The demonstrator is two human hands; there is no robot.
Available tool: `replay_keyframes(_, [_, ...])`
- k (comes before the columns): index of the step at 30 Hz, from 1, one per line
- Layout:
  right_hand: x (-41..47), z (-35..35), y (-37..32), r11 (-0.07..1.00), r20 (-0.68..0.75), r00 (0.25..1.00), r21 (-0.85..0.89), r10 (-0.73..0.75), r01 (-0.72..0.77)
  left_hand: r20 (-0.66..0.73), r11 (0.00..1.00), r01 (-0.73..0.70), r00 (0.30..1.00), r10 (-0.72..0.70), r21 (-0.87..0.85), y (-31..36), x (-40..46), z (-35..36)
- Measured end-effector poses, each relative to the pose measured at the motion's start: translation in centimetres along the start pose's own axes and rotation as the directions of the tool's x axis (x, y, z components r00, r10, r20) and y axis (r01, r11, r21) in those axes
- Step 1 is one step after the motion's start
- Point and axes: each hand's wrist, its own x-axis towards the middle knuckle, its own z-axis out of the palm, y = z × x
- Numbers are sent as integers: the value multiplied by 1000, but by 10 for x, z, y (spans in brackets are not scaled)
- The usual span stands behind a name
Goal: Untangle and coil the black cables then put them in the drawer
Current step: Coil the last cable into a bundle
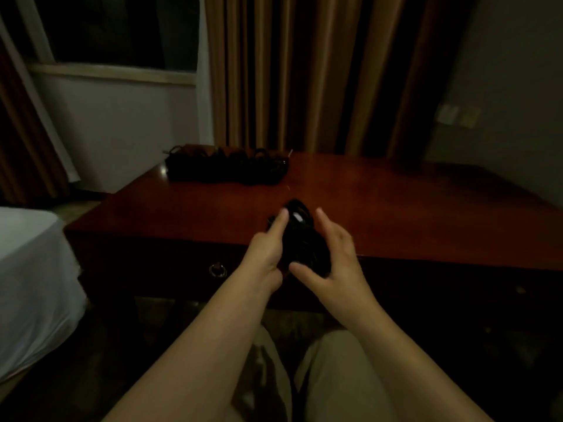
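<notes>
A bundle of coiled black cable (pixel 304 239) with a small white tag sits between both my hands, just above the front edge of the dark red wooden desk (pixel 396 208). My left hand (pixel 268 248) holds its left side, index finger stretched along it. My right hand (pixel 332 260) cups the right side, thumb under the bundle and fingers curved round it. A heap of more black cables (pixel 225 166) lies at the desk's far left corner. The drawer front with a round metal ring pull (pixel 217 270) is below the desk edge, left of my hands, and it is shut.
A bed with white sheets (pixel 30 284) stands at the left. Brown curtains (pixel 304 71) hang behind the desk, a window (pixel 115 32) at the upper left. My knees in light trousers (pixel 335 376) are under my arms. The room is dim.
</notes>
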Motion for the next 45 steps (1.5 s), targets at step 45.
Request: replay_keyframes(45, [434,45,70,625,264,839,-773,476,-111,-56,-278,76,995,79,958,226,344,-113])
